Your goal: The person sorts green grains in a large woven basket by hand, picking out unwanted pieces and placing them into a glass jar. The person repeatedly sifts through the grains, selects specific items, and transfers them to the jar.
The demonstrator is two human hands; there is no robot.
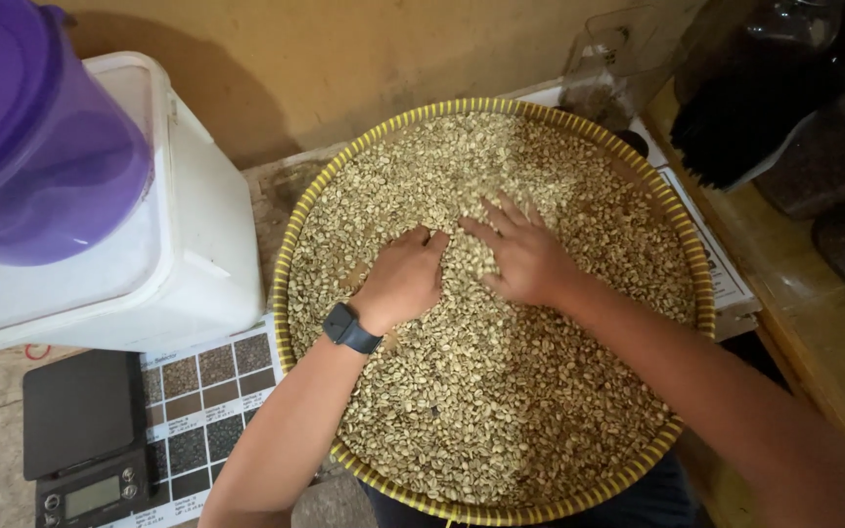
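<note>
The pale greenish-beige unroasted coffee beans [501,391] fill a wide, round, shallow woven tray with a yellow and dark striped rim [290,244], which sits in front of the person, partly over the edge of the table [276,196]. Both hands lie palm down in the middle of the bean bed. The left hand [405,277], with a dark smartwatch [349,329] on its wrist, has its fingers curled together and pressed into the beans; the right hand [525,256] has its fingers spread apart, flat on the surface, clamped on nothing. The two hands are just beside each other, with a small ridge of beans between them.

As for progress, the beans lie in one even layer across the whole tray, and no separate heap of picked-out beans shows anywhere (so the going-over looks to have most of the tray left).

To the left stands a white rectangular plastic tub [198,244]; its contents cannot be told. A translucent purple plastic container [41,137] rests on top of it. Below that lie a small black digital scale [85,430] and a printed chart with squares of bean samples [209,401]. At the upper right, dark jars [823,166] stand on a wooden shelf; what they hold is unclear.
</note>
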